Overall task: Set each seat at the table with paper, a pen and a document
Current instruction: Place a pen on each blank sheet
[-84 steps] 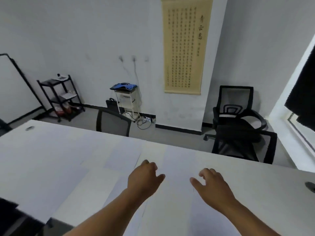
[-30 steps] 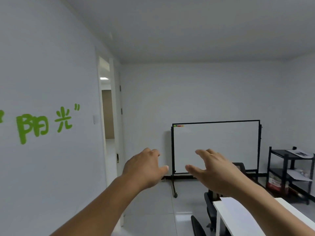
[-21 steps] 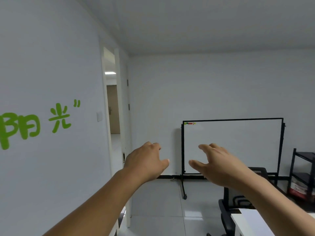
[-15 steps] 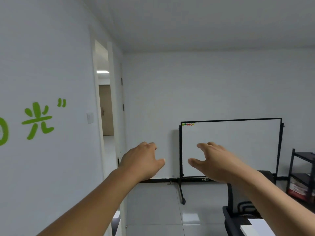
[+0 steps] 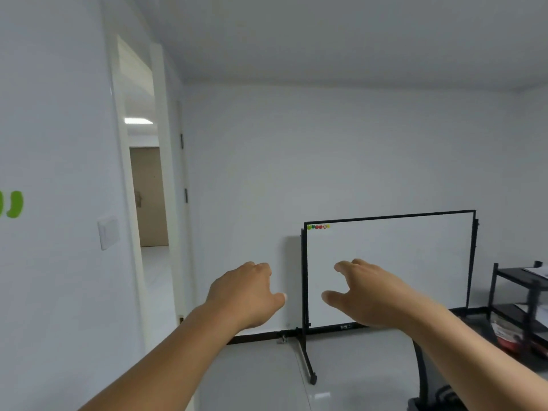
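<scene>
An office meeting room: a black-framed rolling whiteboard (image 5: 388, 271) stands against plain white walls, beside a black metal shelf rack (image 5: 522, 307).

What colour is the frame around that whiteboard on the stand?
Black. The whiteboard frame and its stand are both black, shown best in the head view.

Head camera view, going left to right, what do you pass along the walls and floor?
Green wall lettering → light switch → open doorway → left hand → whiteboard → black shelf rack.
</scene>
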